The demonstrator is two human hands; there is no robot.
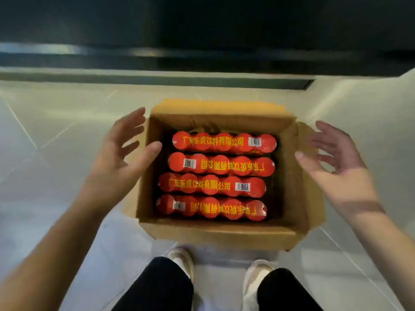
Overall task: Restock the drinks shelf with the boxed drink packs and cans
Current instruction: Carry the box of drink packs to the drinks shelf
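Four red packs (216,176) w/ yellow print lie in rows inside the open box (221,232), which stands on the floor (56,135) between both hands. Left hand (121,158) is just beside the box's left wall, fingers spread wide, thumb over the rim, holding nothing. Right hand (334,162) is near the right flap, also spread wide, empty. Below the box, two shoes (256,279) and dark trouser legs. Picture is a bit blurred.

Head view, steeply down, close above carton (215,234)
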